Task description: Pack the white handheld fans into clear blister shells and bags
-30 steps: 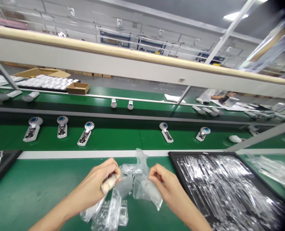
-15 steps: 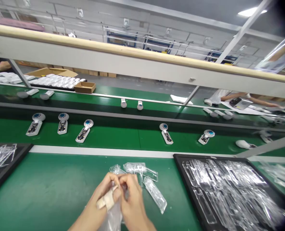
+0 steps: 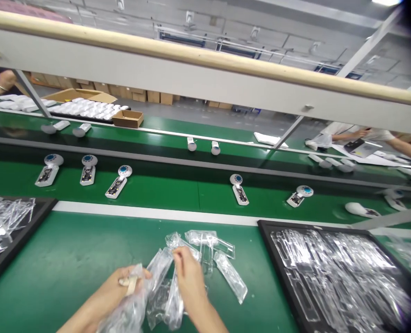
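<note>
My left hand (image 3: 122,287) grips a crumpled clear plastic bag (image 3: 125,314) at the bottom of the view, and a bandage or tape wraps one of its fingers. My right hand (image 3: 188,277) pinches the edge of a second clear plastic bag (image 3: 160,268) between thumb and fingers. The two hands are apart. Just beyond them lie a clear moulded plastic insert (image 3: 208,245) and a narrow bagged strip (image 3: 230,277), close to my right hand and apparently not touched. The green work mat (image 3: 59,263) lies beneath everything.
A black tray (image 3: 281,259) heaped with clear plastic inserts stands to my right, and a second black tray (image 3: 42,206) to my left. Beyond a white strip, a green conveyor (image 3: 177,194) carries white devices with blue dials. Co-workers' arms (image 3: 354,134) show far off behind a beige-topped rail (image 3: 205,60).
My hands, close together half a second ago, have moved apart, pulling the plastic bags open between them. The view has tilted slightly, shifting the scene.
</note>
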`<action>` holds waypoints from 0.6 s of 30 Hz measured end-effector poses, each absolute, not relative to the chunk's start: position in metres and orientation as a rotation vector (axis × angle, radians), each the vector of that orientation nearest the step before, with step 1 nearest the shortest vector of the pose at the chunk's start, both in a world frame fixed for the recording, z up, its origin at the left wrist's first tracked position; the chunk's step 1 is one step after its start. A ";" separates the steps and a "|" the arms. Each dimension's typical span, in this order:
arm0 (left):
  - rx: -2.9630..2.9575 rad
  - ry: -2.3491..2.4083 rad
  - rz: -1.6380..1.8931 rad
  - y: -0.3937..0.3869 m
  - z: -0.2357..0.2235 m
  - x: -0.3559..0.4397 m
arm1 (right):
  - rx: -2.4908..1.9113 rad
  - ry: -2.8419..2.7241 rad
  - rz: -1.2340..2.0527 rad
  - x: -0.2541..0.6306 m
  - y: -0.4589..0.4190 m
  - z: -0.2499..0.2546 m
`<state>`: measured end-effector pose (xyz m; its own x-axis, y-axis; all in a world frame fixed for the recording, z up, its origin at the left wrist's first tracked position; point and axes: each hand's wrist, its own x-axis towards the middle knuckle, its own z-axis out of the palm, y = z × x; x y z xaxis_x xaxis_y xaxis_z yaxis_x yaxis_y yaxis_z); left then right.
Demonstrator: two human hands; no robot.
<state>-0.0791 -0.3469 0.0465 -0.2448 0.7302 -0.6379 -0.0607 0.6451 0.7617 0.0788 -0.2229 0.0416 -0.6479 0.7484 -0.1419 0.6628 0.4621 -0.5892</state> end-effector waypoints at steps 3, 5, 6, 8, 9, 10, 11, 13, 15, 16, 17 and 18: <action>0.839 1.821 0.758 -0.322 0.045 -0.092 | -1.615 -2.736 0.645 0.101 -0.194 0.028; 1.069 1.893 0.611 -0.302 0.042 -0.094 | -1.690 -2.768 0.554 0.111 -0.186 0.016; 1.162 1.925 0.503 -0.293 0.039 -0.093 | -1.704 -2.782 0.513 0.113 -0.186 0.011; 1.271 1.970 0.296 -0.278 0.032 -0.089 | -1.714 -2.793 0.434 0.113 -0.190 0.001; 1.287 1.984 0.227 -0.273 0.028 -0.088 | -1.715 -2.791 0.404 0.112 -0.191 -0.003; 1.284 1.990 0.191 -0.270 0.024 -0.087 | -1.714 -2.787 0.380 0.111 -0.193 -0.006; 1.266 1.998 0.186 -0.267 0.019 -0.086 | -1.707 -2.783 0.363 0.110 -0.193 -0.009; 1.213 2.011 0.211 -0.266 0.009 -0.088 | -1.674 -2.778 0.350 0.109 -0.193 -0.014; 1.146 1.998 0.266 -0.267 0.000 -0.092 | -1.621 -2.767 0.353 0.109 -0.192 -0.016; 1.107 1.980 0.307 -0.269 -0.004 -0.095 | -1.593 -2.757 0.358 0.110 -0.192 -0.017; 1.065 1.956 0.353 -0.271 -0.007 -0.098 | -1.563 -2.746 0.365 0.111 -0.191 -0.017; 1.022 1.927 0.406 -0.274 -0.010 -0.100 | -1.533 -2.733 0.372 0.112 -0.192 -0.015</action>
<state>-0.1003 -0.2740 -0.0098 -0.2630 0.7876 -0.5572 0.4955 0.6058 0.6225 0.1124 -0.1916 -0.0155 -0.5279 0.8398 -0.1269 0.8431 0.5001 -0.1975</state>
